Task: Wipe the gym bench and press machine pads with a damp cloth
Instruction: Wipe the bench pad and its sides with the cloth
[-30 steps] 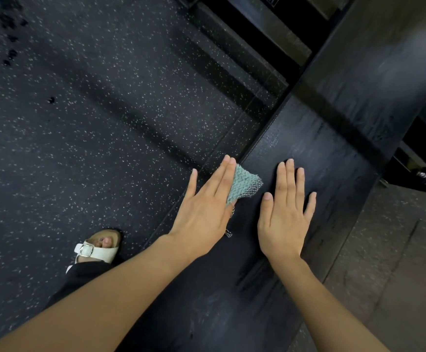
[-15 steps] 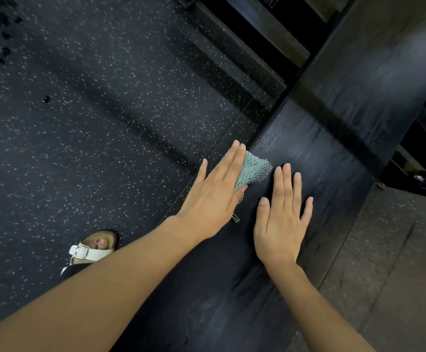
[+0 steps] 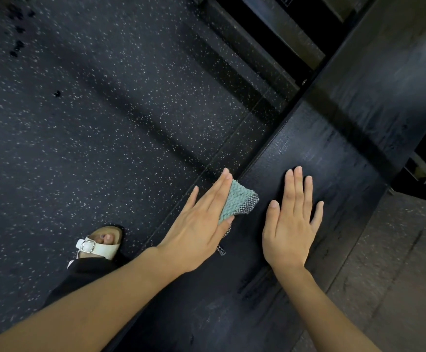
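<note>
Presses the cloth (image 3: 234, 201) to the bench's (image 3: 333, 158) left edge under the left hand's (image 3: 196, 224) straight fingers, rests the right hand (image 3: 290, 224) flat, fingers spread, just beside, bench length running ahead of both.

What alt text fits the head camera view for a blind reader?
A person's left hand presses a teal cloth against the edge of a black bench pad while the right hand lies flat on top; a white sandal stands on speckled floor.

hands (image 3: 196, 224) (image 3: 291, 227): 2 | cloth (image 3: 237, 199): 1 | bench (image 3: 333, 168): 1 | sandal (image 3: 97, 247): 1
</note>
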`<state>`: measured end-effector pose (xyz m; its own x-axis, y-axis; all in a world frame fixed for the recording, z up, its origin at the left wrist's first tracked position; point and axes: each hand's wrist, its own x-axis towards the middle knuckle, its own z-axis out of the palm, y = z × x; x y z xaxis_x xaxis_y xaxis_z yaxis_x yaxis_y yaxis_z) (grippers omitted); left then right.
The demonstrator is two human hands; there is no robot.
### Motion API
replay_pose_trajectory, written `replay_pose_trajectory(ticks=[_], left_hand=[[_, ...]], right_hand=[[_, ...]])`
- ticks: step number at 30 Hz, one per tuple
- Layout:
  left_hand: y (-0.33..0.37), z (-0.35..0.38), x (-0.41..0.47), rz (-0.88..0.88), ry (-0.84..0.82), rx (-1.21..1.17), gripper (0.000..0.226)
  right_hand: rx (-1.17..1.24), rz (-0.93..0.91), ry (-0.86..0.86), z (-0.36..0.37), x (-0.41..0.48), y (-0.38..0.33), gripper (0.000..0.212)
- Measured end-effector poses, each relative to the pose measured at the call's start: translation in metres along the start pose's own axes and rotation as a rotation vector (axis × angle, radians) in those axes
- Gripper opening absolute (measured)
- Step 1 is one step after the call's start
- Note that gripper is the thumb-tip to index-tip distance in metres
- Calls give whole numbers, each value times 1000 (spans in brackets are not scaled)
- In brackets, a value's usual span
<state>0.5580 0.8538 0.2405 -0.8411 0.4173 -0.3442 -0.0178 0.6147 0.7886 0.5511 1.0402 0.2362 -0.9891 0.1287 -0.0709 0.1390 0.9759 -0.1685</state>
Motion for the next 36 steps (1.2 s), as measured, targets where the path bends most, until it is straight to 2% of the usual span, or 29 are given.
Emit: replay_pose_trajectory(ticks=[11,25,36], left_hand=[[3,-5,26,36,4,-20,69],[-8,4,-38,7,-5,-40,67],[-1,-2,10,38,20,-32,67]], right_hand=[[-14,2,6,1,1,0,61],[-1,5,1,1,1,1,61],[5,-2,3,1,-3,0,60]])
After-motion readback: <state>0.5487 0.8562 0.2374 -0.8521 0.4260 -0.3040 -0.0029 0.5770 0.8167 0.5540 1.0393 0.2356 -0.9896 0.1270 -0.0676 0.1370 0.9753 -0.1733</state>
